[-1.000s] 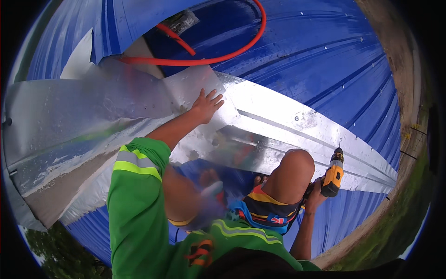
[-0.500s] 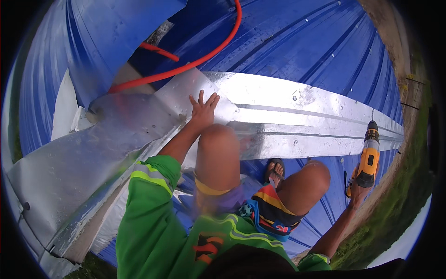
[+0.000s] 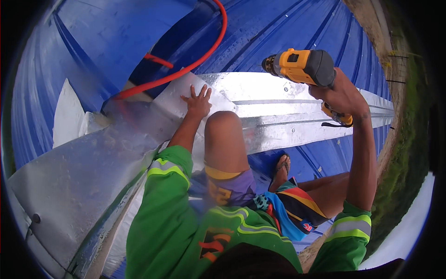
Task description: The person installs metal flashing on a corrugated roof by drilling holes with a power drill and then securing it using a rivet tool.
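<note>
My left hand (image 3: pixel 199 103) lies with its fingers spread on a bent piece of silver sheet metal (image 3: pixel 174 95), which overlaps the end of a long ridged metal flashing strip (image 3: pixel 274 95). Nothing is held in that hand. Raised over the strip, my right hand (image 3: pixel 341 95) is wrapped round the grip of a yellow and black cordless drill (image 3: pixel 299 65). The drill's black chuck points left, toward the bent sheet but well apart from it. Whether a bit is in the chuck I cannot make out.
Blue ribbed roofing sheets (image 3: pixel 274 32) spread around me. A red hose (image 3: pixel 197 63) curves over them beyond my left hand. A wide silver sheet (image 3: pixel 79 186) extends to the lower left. At the right, the roof edge drops toward dirt and grass (image 3: pixel 409 139).
My right hand has lifted the drill and swung it from the far right inward to the left, turning the chuck from pointing away to pointing left. My left hand stays on the sheet metal.
</note>
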Tool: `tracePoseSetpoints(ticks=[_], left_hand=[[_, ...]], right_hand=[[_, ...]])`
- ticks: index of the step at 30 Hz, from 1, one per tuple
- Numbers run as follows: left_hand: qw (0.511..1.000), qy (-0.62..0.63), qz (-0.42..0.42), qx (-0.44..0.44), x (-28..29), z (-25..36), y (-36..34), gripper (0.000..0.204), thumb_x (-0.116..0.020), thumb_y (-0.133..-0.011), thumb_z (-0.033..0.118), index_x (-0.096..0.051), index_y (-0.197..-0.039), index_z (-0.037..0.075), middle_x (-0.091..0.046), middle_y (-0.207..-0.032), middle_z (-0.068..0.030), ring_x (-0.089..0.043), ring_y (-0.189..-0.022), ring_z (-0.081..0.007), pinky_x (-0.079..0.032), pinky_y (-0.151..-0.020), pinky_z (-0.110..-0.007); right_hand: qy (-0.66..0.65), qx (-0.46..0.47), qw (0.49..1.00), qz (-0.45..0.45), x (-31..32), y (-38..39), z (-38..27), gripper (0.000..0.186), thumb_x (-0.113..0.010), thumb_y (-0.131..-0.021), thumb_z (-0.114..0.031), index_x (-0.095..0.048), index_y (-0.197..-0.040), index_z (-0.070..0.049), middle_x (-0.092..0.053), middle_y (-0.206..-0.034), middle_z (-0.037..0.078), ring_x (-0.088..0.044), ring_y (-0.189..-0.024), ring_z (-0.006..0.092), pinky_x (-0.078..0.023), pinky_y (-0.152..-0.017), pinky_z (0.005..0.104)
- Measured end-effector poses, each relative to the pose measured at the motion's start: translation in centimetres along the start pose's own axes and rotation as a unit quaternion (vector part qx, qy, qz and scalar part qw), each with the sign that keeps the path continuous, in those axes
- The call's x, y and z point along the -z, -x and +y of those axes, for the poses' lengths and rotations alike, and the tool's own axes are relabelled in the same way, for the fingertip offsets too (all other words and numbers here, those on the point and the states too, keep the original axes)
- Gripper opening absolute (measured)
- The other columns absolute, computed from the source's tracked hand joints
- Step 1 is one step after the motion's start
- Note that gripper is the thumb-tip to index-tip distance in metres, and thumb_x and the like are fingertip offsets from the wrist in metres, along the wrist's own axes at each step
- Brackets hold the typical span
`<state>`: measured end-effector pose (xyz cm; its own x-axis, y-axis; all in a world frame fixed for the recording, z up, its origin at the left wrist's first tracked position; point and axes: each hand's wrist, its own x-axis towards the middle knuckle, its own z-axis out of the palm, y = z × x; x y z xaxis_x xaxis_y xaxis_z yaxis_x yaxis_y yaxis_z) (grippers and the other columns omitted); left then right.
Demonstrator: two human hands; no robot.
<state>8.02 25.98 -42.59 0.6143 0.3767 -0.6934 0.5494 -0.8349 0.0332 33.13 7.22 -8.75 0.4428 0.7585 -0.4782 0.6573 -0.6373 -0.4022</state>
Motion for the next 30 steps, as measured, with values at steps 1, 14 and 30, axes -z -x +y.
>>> tracePoseSetpoints(ticks=[1, 14, 30], left_hand=[[1.000, 0.026, -0.005, -0.003, 0.5, -0.2, 0.0, 0.074, -0.052, -0.095, 0.049, -0.016, -0.157, 0.032, -0.004, -0.166, 0.0062, 0.001, -0.150, -0.0416, -0.017, -0.103, -0.082], [0.995, 0.087, 0.045, 0.024, -0.6, -1.7, -0.7, 0.063, -0.052, -0.097, 0.045, -0.023, -0.153, 0.044, 0.002, -0.166, 0.0008, 0.006, -0.149, -0.0443, -0.016, -0.101, -0.085], [0.970, 0.206, 0.054, 0.119, 1.1, 1.9, -1.8, 0.107, -0.064, -0.072, 0.076, -0.015, -0.157, 0.034, 0.010, -0.164, -0.0149, 0.019, -0.143, -0.0542, 0.001, -0.098, -0.086]], right_hand=[[0.009, -0.013, 1.000, -0.027, -1.3, -1.6, -0.8, 0.032, -0.062, -0.071, -0.020, -0.063, -0.090, 0.005, -0.064, -0.069, 0.016, -0.059, -0.062, 0.0284, -0.049, -0.064, 0.0413], [-0.037, -0.035, 0.993, -0.102, -10.5, -5.8, -0.7, 0.045, -0.063, -0.072, -0.025, -0.066, -0.103, 0.008, -0.070, -0.089, 0.026, -0.069, -0.085, 0.0364, -0.052, -0.081, 0.0423], [-0.195, -0.117, 0.973, -0.047, -17.2, -4.2, 3.6, 0.049, -0.063, -0.074, -0.023, -0.061, -0.114, 0.004, -0.054, -0.129, 0.028, -0.054, -0.119, 0.0378, -0.045, -0.098, 0.0435]])
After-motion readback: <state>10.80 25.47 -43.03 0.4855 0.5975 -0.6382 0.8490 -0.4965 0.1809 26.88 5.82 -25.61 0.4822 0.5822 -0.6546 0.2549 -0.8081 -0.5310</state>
